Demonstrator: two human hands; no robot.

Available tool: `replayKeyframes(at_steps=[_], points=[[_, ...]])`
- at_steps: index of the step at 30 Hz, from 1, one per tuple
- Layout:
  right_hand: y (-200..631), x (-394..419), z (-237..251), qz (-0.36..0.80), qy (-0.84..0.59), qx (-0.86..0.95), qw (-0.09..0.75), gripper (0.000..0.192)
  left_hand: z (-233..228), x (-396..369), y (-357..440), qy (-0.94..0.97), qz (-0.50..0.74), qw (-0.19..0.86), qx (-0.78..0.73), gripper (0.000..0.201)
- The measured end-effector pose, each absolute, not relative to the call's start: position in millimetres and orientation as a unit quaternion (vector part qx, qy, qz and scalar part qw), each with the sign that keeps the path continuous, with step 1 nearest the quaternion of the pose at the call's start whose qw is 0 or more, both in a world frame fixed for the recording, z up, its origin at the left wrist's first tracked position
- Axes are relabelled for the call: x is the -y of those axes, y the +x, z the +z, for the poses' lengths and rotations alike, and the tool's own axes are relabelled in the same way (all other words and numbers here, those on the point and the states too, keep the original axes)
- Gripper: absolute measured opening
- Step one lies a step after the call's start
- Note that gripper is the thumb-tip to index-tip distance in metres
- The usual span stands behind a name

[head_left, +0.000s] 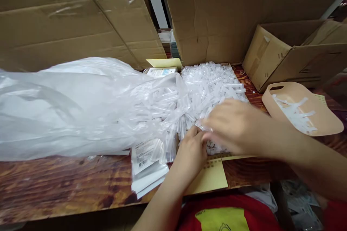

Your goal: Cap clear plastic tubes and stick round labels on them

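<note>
My left hand (192,148) is closed, its fingertips pinched together at the near edge of a heap of small clear plastic tubes (208,83). What it holds is hidden. My right hand (233,126) is smeared by motion and reaches across the heap, its fingertips close to the left ones. A small clear piece may lie between the two hands, but it is too blurred to name. Left of the heap, a large translucent plastic bag (67,108) spills more clear tubes (157,106) from its mouth.
Yellow card sheets (214,178) and printed white packets (146,162) lie at the front of the wooden table (67,187). On the right sits a beige tray (325,119) holding white strips (295,112). Behind it stands an open cardboard box (271,56). Tall cardboard (211,14) walls the back.
</note>
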State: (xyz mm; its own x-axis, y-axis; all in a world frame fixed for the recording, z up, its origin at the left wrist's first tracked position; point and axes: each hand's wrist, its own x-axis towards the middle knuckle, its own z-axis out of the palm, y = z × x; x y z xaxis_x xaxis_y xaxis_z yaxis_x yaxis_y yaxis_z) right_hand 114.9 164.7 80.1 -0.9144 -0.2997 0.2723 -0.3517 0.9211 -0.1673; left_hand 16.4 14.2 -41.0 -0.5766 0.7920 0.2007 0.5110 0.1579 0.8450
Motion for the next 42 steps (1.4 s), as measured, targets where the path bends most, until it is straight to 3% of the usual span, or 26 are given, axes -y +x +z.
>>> replayKeyframes(at_steps=[2,8,12,15,19,24,28,34,37,39,41,42], points=[[135.0,-203.3,68.0,0.002,0.017,0.985,0.169,0.028,-35.1,-13.4,17.2,0.467,0.426,0.134,-0.763,0.027],[148.4,-222.5,36.1,-0.041,-0.168,0.978,-0.121,0.025,-29.0,-12.6,17.1,0.499,0.351,0.079,-0.788,0.026],[135.4,-212.5,22.1,-0.020,-0.190,0.972,-0.135,0.022,-28.3,-15.2,14.7,0.497,0.377,0.087,-0.776,0.021],[134.0,-213.1,16.3,0.001,-0.148,0.987,-0.067,0.017,-26.7,-14.8,9.5,0.496,0.426,0.122,-0.747,0.018],[140.3,-211.0,10.2,0.140,-0.010,0.985,0.101,0.017,-23.2,-11.5,6.3,0.479,0.512,0.111,-0.705,0.014],[138.8,-204.7,2.4,0.187,0.134,0.927,0.296,0.011,-21.9,-10.7,11.2,0.415,0.641,0.081,-0.641,0.009],[137.0,-202.5,2.7,0.271,0.158,0.900,0.303,0.018,-22.1,-10.6,12.7,0.427,0.645,0.067,-0.630,0.011],[144.8,-197.4,2.5,0.306,0.141,0.906,0.256,0.011,-18.8,-7.5,7.9,0.571,0.547,-0.030,-0.612,0.028],[146.6,-186.7,-2.5,0.395,0.115,0.870,0.273,0.013,-20.3,-9.7,11.0,0.500,0.665,0.078,-0.548,0.029],[146.1,-176.0,-7.0,0.438,0.098,0.839,0.307,0.015,-21.5,-14.4,16.9,0.401,0.758,0.197,-0.475,0.019],[145.6,-164.3,-10.7,0.433,0.088,0.827,0.348,0.018,-21.8,-20.4,24.4,0.290,0.811,0.290,-0.416,0.005],[145.8,-158.6,-11.9,0.412,0.087,0.829,0.368,0.021,-21.5,-23.0,28.0,0.244,0.823,0.321,-0.400,0.008]])
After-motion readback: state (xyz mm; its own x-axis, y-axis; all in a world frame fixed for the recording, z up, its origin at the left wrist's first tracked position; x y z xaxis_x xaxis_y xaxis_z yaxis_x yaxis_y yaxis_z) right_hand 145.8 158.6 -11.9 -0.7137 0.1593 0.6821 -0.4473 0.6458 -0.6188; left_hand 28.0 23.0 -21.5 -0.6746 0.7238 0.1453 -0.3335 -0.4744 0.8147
